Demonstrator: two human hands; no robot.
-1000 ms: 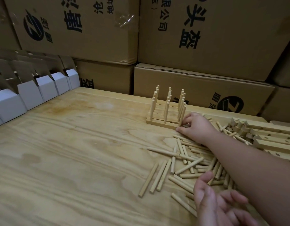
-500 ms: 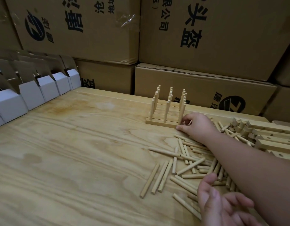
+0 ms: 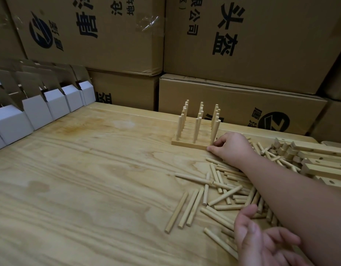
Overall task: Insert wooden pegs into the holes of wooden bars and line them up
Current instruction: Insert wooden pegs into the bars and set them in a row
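Right hand (image 3: pixel 231 148) gripping pegged bar (image 3: pixel 190 145)

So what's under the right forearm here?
Loose pegs lie under the right forearm and fan out on the table. How many it covers cannot be seen.

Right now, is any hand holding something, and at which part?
The right hand pinches the nearest pegged bar at its right end, fingertips against the corner. The left hand lies open, palm up, holding nothing.
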